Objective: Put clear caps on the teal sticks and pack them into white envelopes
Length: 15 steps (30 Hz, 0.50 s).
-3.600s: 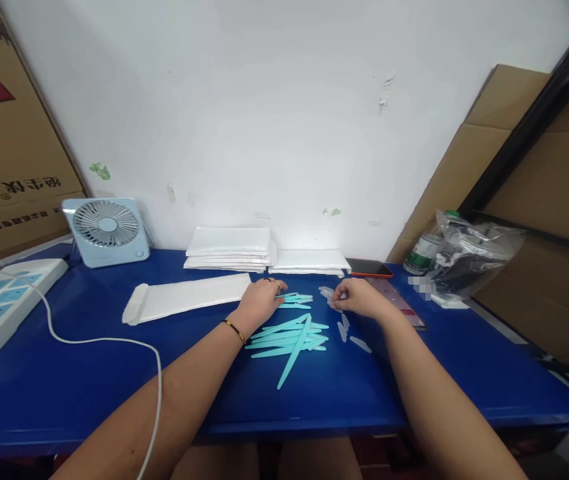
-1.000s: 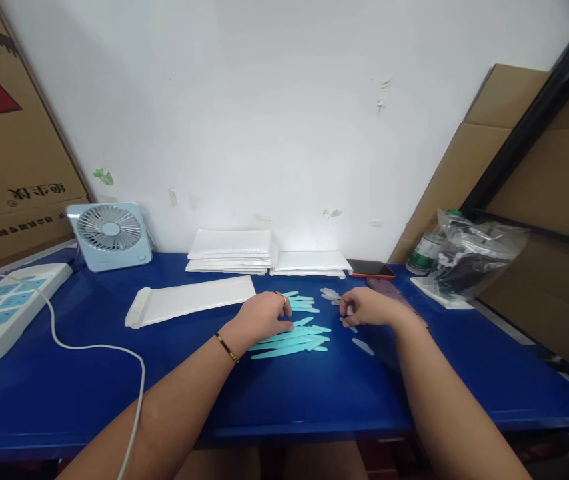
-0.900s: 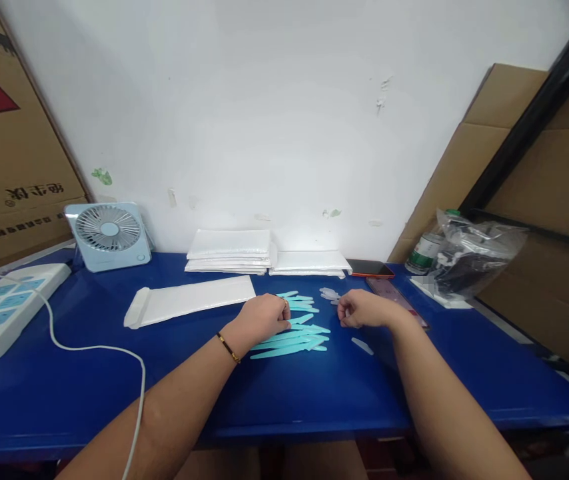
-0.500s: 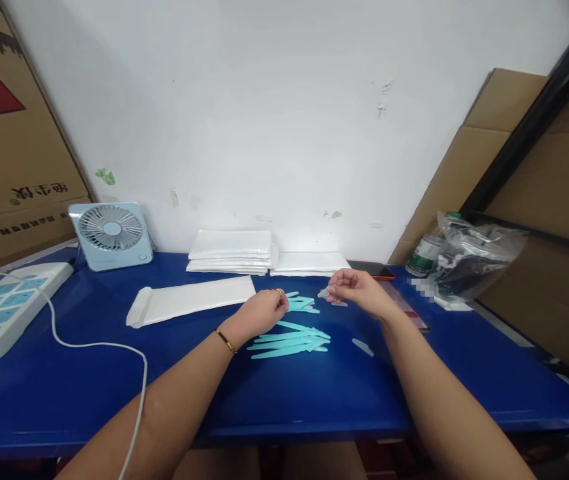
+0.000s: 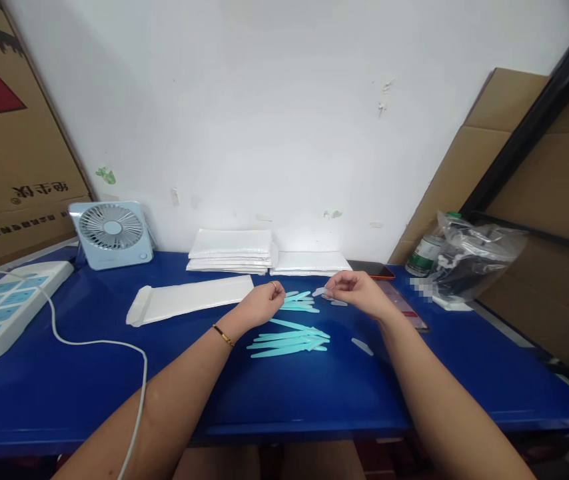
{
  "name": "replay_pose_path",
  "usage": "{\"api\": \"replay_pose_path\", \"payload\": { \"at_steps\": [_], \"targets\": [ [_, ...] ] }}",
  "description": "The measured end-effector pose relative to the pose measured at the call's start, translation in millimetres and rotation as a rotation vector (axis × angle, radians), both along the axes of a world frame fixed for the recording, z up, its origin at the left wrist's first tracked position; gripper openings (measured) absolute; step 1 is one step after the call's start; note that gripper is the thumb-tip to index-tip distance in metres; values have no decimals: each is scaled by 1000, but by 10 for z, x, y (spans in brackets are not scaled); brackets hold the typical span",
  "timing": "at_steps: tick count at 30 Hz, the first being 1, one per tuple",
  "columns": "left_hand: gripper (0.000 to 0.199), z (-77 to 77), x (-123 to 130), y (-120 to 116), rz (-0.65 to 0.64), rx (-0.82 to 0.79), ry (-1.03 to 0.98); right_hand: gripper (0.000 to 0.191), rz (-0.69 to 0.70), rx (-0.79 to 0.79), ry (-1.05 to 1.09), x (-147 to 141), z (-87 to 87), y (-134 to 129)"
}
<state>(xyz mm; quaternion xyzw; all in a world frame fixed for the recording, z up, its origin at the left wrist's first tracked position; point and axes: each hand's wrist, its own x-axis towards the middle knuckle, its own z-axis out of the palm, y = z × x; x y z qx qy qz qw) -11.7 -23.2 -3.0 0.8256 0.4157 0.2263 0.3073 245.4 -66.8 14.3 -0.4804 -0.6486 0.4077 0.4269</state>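
Note:
Several turquoise strips with tapered ends (image 5: 289, 342) lie fanned out on the blue table, and a smaller group of them (image 5: 300, 303) lies just behind. My left hand (image 5: 266, 300) is closed at the left end of the rear group; what its fingertips hold, if anything, is hidden. In my right hand (image 5: 352, 292) a small translucent piece (image 5: 319, 291) is pinched between thumb and fingers. Another translucent piece (image 5: 338, 303) lies under that hand, and one more (image 5: 362, 347) lies apart, nearer the front right.
A white padded envelope (image 5: 194, 299) lies left of my hands. White envelope stacks (image 5: 229, 250) stand by the wall. At the left are a fan (image 5: 113, 233), a power strip (image 5: 14, 307) and a cable. A phone (image 5: 377, 269), bottle (image 5: 423, 256) and plastic bag (image 5: 479, 260) are at the right.
My left hand has shifted slightly left and back, uncovering more of the rear turquoise strips. My right hand has moved slightly left with the translucent piece still pinched.

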Motion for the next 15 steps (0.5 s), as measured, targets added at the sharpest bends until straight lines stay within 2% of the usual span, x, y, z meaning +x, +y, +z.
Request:
{"api": "replay_pose_path", "payload": {
  "at_steps": [11, 15],
  "targets": [
    [28, -6, 23, -32, -76, 40, 10, 31, 75, -49, -26, -141, -46, 26],
    [29, -4, 32, -32, -87, 46, -8, 32, 44, -52, 11, -214, -88, 39]
  ]
}}
